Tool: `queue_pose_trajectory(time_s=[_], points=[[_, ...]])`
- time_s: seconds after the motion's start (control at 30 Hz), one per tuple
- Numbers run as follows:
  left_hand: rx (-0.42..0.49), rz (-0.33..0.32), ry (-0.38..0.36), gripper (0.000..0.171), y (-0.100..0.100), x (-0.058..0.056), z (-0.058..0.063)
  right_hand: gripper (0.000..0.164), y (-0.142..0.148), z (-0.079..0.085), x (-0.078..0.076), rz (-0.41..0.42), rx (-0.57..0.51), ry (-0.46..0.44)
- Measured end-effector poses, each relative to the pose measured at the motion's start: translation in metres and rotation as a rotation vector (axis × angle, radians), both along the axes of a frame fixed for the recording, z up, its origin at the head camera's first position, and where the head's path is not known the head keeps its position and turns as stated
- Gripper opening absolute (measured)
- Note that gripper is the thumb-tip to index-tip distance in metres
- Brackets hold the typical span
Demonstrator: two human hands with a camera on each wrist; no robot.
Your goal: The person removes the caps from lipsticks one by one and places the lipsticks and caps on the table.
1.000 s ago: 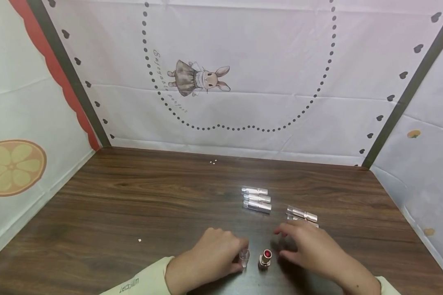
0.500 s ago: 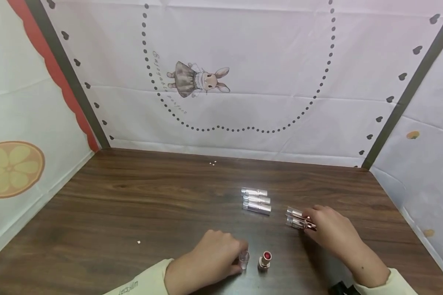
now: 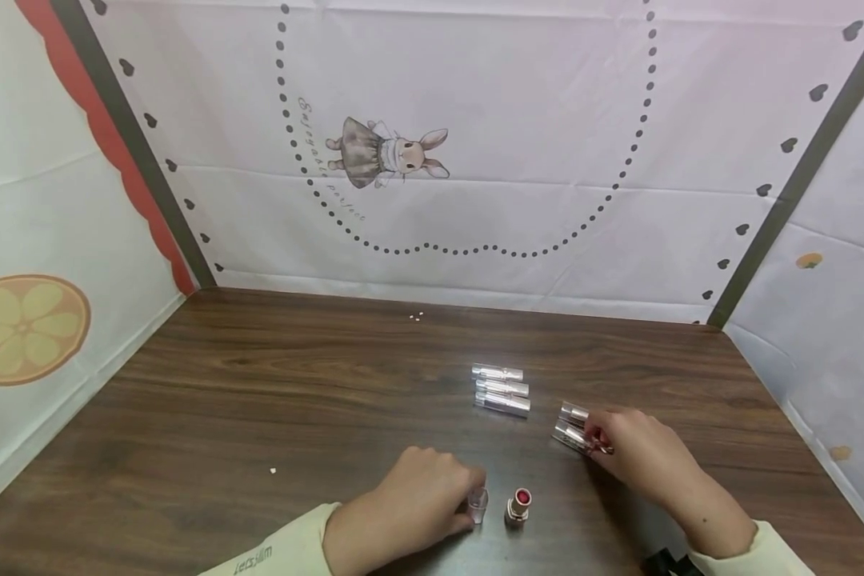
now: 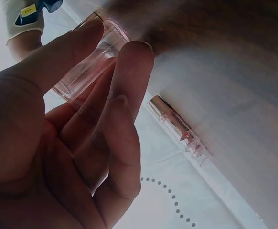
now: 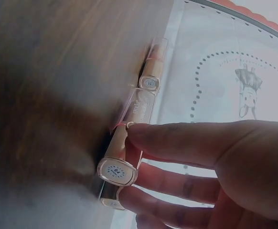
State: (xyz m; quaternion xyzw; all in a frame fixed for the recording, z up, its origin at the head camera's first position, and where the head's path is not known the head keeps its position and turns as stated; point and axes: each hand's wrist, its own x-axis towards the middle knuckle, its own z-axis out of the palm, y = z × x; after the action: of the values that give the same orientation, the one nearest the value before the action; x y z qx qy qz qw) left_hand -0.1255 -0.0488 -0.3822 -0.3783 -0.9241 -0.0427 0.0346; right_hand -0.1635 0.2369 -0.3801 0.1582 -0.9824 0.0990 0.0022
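In the head view my left hand [image 3: 414, 496] rests low over the table and pinches a clear lipstick cap [image 4: 93, 67] between thumb and fingers. Just right of it an uncapped lipstick [image 3: 518, 508] stands upright, its red bullet showing. Farther right, my right hand [image 3: 648, 456] grips the nearer of two capped lipsticks lying side by side. On that gripped lipstick [image 5: 117, 152] the right wrist view shows a clear cap, a gold-toned base and a label reading 04. The other lipstick [image 3: 573, 412] lies right behind it, partly covered by the fingers.
Three capped lipsticks [image 3: 502, 390] lie in a row behind the upright one. Small white bits [image 3: 416, 317] dot the far part of the brown wooden table [image 3: 295, 376]. Printed white cloth walls [image 3: 518, 160] enclose the back and both sides.
My right hand has moved from beside the upright lipstick to the pair at the right and gripped the nearer one, which has shifted slightly. My left hand stays put with the cap.
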Motion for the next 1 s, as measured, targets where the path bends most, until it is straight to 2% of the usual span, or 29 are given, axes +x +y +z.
queue_pose_trajectory(time_s=[0.27,0.5,0.77,1.0], points=[[0.016,0.002,0.006,0.022,0.000,0.000,-0.001,0.024,-0.003,0.000,0.003,0.044,-0.049,-0.050],[0.013,0.003,0.017,0.024,0.000,0.000,-0.003,0.027,-0.010,0.000,0.006,0.045,-0.056,-0.127],[0.008,0.006,0.012,0.024,0.000,-0.001,-0.002,0.031,-0.012,-0.002,0.010,0.082,-0.034,-0.121],[0.001,0.012,0.010,0.024,0.001,0.000,-0.002,0.022,-0.012,-0.008,0.009,0.106,-0.049,-0.119]])
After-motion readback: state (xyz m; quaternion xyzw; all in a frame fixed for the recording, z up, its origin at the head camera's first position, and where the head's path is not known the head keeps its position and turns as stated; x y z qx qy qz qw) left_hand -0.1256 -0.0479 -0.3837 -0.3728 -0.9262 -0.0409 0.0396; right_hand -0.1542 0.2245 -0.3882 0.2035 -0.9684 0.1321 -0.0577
